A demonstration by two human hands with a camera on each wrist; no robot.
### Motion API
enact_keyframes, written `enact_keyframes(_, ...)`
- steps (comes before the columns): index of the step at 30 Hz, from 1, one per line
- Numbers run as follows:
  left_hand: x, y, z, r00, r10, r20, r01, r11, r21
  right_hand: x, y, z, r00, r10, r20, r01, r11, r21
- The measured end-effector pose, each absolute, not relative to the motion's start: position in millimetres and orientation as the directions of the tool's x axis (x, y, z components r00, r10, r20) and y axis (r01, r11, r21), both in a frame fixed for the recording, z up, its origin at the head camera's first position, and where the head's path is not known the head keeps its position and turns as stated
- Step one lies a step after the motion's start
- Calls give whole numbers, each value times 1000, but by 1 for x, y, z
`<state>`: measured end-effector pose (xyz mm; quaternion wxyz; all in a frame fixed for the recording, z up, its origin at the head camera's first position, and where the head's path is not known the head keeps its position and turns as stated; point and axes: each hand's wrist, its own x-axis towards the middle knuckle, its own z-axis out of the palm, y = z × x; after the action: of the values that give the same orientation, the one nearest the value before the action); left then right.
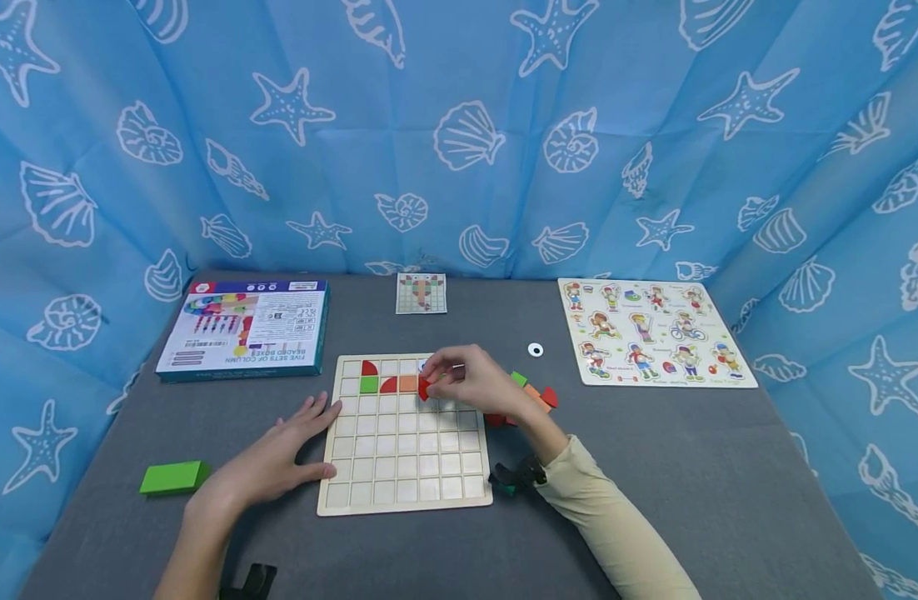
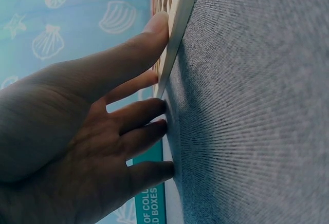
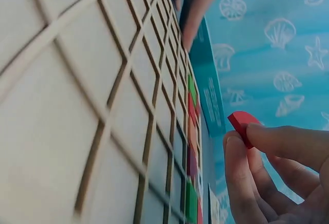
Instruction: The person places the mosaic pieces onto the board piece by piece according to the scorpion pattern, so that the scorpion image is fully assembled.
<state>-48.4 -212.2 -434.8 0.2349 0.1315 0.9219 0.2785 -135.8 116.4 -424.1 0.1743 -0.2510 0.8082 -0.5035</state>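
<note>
Red and curved along one edge, a small flat block (image 3: pixel 245 123) is pinched between the thumb and fingers of your right hand (image 1: pixel 466 379), above the pale wooden grid board (image 1: pixel 406 468), towards its twelve-to-one o'clock. It should handle light, stiff and slightly slippery; take its thin sides gently, leaving the flat face free. Your left hand (image 1: pixel 279 454), fingers spread, touches the board's edge at nine o'clock.
</note>
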Motion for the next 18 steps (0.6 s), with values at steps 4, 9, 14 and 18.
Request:
enact_keyframes(4,-49,-212,-435,-853,372,-366,110,813,571,-139,95,-424,-779,-626,-30,-257,363,-895)
enact_keyframes(9,-50,-213,-436,-848,374,-375,106,814,572,-145,65,-423,-753,-658,-16,-338,407,-848)
enact_keyframes(14,-50,-213,-437,-851,382,-362,116,807,579,-151,37,-420,-759,-651,-11,-392,471,-790)
enact_keyframes(18,-50,-214,-437,-852,388,-353,121,800,588,-156,18,-420,-765,-644,1,-420,498,-759)
